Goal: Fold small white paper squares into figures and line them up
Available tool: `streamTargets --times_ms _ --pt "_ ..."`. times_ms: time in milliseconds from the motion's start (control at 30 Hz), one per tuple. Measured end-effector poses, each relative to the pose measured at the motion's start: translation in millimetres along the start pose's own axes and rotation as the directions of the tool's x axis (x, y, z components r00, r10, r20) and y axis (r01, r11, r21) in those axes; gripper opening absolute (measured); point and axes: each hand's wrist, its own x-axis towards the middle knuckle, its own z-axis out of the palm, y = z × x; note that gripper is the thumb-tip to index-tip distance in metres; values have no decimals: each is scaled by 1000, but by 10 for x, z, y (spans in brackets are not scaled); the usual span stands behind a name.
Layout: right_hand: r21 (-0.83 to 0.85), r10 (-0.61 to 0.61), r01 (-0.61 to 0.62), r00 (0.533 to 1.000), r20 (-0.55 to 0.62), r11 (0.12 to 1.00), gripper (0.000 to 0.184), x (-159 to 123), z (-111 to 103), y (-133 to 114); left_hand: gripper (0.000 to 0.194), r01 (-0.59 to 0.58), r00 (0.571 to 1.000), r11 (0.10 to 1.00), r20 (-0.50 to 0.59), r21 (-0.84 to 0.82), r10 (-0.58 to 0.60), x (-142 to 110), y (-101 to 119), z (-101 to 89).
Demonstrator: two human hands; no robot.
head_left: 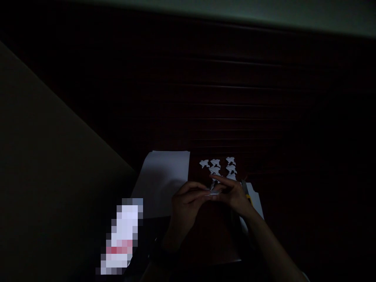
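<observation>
The scene is very dark. My left hand [188,201] and my right hand [233,194] meet over a dark wooden surface, and both pinch a small white piece of paper [214,192] between their fingertips. Just beyond the fingers lie several small folded white paper figures [219,166] in rows. A white sheet of paper [163,178] lies flat to the left of my left hand. Under my right wrist lies another white sheet [255,199] with a yellow-handled tool [246,192] on it, perhaps a cutter.
A dark slatted wooden surface [235,98] stretches away ahead. A big dim tan panel [44,176] fills the left side. A blurred white and red object [122,237] stands at the lower left. A pale wall strip [264,11] runs along the top.
</observation>
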Motion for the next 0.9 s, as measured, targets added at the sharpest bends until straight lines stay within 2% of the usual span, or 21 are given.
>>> streamTargets --times_ms 67,133,400,567,667,733,800,900 --pt "-10 -3 3 1000 -8 1000 34 -9 -20 0 14 8 999 1000 51 -26 -6 -17 11 9" --pt "-27 1 -1 1000 -16 1000 23 -17 -35 5 14 20 997 999 72 -41 -17 -28 4 19" --pt "-69 -54 50 997 -55 996 31 -26 -39 14 15 12 1000 999 12 45 -12 -22 5 62" --pt "-53 -86 83 995 -47 995 25 -18 -32 9 16 -32 999 996 5 80 32 -47 16 85" --pt "-52 -86 84 995 -46 995 23 -17 -37 -5 17 -14 1000 996 1 93 14 -45 53 65" --pt "-46 -46 44 998 -49 998 20 -21 -36 -19 26 29 999 997 -15 66 -29 -27 90 38" --pt "-34 7 -9 999 -46 999 18 -28 -28 -27 28 122 992 992 -40 -22 -123 0 113 13" --pt "-9 62 -62 998 22 998 22 -40 -3 -18 28 337 936 920 -31 -202 -350 38 79 2"
